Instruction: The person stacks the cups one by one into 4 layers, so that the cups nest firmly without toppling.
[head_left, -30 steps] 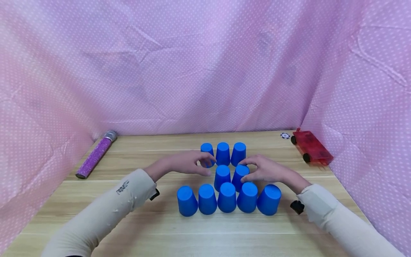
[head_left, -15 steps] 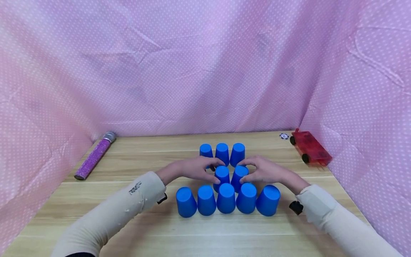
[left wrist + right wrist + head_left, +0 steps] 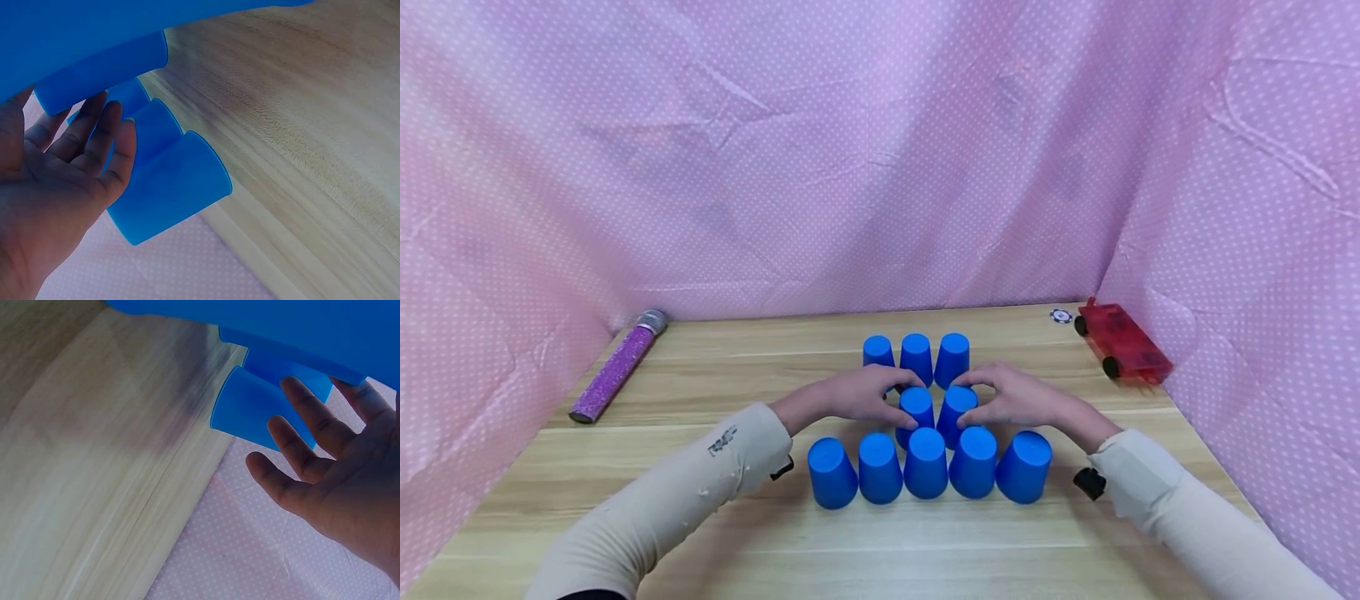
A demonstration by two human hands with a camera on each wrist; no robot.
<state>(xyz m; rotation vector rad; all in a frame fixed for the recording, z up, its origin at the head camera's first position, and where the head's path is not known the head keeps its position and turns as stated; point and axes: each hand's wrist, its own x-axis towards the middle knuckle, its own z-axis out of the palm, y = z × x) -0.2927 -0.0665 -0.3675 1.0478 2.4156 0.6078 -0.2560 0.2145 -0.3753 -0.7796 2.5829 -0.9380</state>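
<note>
Blue upside-down cups stand in three rows in the head view. My left hand (image 3: 859, 393) pinches the left cup of the middle row (image 3: 916, 405) between thumb and fingers. Its neighbour, the right middle cup (image 3: 953, 413), is held the same way by my right hand (image 3: 1021, 397). Behind them is a back row of three cups, among them a centre back cup (image 3: 916, 357). Several more form the front row, with a front cup (image 3: 926, 465) at its middle. In both wrist views the outer fingers are spread, with back-row cups (image 3: 172, 190) beyond.
A purple glitter microphone (image 3: 617, 368) lies at the left of the wooden table (image 3: 760, 550). At the right back are a red toy car (image 3: 1125, 340) and a poker chip (image 3: 1061, 316). Pink dotted cloth (image 3: 865, 167) hangs behind and at both sides.
My left hand has moved right from beside the middle row and taken hold of its left cup. The right hand stays at the right middle cup. The cups keep their layout.
</note>
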